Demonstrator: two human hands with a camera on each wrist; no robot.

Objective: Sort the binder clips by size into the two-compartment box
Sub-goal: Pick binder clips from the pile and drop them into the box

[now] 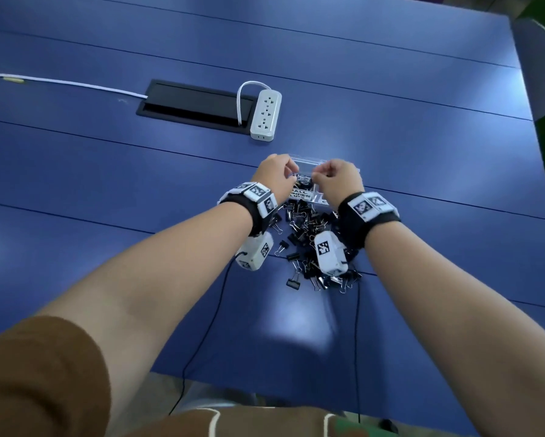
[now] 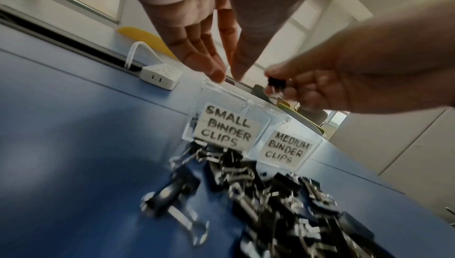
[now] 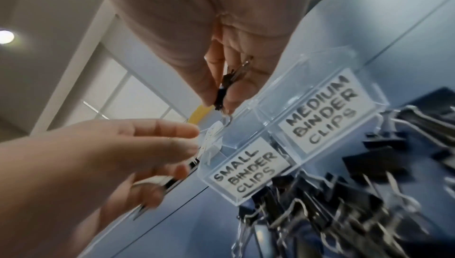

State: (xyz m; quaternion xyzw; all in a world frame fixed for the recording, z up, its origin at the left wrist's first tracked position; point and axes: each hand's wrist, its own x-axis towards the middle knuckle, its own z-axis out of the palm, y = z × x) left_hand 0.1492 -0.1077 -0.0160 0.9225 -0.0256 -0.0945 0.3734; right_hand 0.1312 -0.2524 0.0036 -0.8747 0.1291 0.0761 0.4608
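Both hands [image 1: 309,179] hide most of the box [image 1: 309,165] (its contents unreadable); nearby, the clip pile [image 2: 283,203] blurs.

Blue table [image 1: 107,171] carries clear box [image 2: 221,96], binder clips [image 1: 309,228], power strip [image 1: 266,116]

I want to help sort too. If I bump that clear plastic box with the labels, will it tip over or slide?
The clear box looks thin-walled, so probably light; a bump would likely slide it on the smooth blue table. It sits low and wide, so tipping seems unlikely. The clip pile against its front might slow it.
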